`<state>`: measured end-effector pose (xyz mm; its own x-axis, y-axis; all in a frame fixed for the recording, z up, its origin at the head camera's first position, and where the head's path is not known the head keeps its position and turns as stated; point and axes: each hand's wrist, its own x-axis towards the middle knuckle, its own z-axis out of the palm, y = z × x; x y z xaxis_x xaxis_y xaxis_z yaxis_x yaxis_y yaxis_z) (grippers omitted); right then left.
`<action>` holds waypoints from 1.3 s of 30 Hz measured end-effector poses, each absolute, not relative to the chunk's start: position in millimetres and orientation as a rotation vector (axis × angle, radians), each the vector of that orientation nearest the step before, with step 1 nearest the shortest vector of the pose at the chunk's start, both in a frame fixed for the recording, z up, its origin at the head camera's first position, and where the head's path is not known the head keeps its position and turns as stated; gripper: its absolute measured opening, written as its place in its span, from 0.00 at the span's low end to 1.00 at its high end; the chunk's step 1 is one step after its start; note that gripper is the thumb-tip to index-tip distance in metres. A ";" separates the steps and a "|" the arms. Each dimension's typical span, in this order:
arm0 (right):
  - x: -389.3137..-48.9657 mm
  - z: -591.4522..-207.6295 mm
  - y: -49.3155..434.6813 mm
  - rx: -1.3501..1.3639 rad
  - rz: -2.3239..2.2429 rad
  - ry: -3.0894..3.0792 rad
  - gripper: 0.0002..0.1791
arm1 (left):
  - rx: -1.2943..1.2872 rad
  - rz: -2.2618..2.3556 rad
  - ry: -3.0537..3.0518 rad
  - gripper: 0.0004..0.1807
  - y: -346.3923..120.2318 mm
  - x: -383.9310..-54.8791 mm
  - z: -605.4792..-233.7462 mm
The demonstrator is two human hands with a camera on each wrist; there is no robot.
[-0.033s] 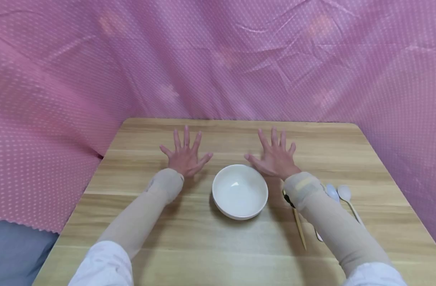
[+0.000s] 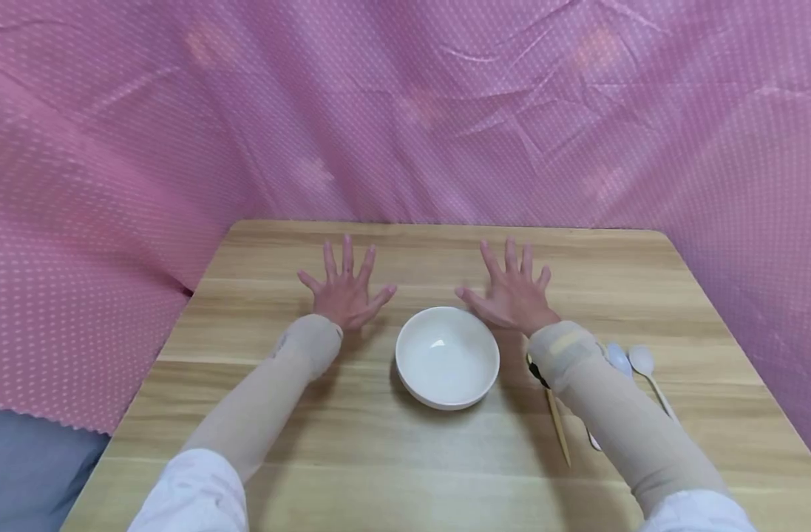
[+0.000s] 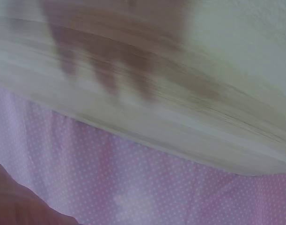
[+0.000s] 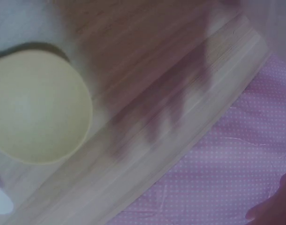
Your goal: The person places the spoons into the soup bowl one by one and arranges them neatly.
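A white bowl [image 2: 447, 358] stands upright on the wooden table, its inside bare apart from a glint of light. Beyond it to the left, my left hand [image 2: 344, 297] is held over the table with straight, spread fingers and holds nothing. My right hand [image 2: 514, 297] mirrors it just past the bowl's right side, fingers likewise spread, also holding nothing. Both hands cast shadows on the wood, seen in the wrist views. Only an edge of the left hand [image 3: 21, 206] shows in the left wrist view. The bowl [image 4: 40, 108] looks yellowish in the right wrist view.
Under and beside my right forearm lie a white spoon [image 2: 641, 360], a pale blue spoon [image 2: 619, 358] and a thin wooden utensil [image 2: 558, 428]; the forearm partly hides them. A pink dotted cloth [image 2: 405, 111] hangs behind the table [image 2: 405, 480].
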<state>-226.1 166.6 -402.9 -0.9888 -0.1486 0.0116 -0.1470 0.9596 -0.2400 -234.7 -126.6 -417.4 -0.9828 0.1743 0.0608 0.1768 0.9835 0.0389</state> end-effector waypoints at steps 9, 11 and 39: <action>-217.0 -398.5 165.7 -0.267 -0.450 3.127 0.52 | -0.299 -0.077 -3.074 0.46 -134.3 -229.6 -425.1; -213.8 -392.9 169.5 -0.278 -0.497 3.141 0.51 | -0.309 -0.079 -3.064 0.46 -132.3 -230.7 -421.2; -149.5 -398.5 198.3 -0.202 -0.485 3.066 0.27 | -0.413 -1.093 -3.107 0.41 -120.2 -183.7 -427.3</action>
<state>-149.5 198.3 -398.5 -0.9911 -0.1325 -0.0100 -0.1229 0.9431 -0.3090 -183.7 -120.2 -427.3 -0.9535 0.2895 -0.0841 0.1731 0.7539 0.6337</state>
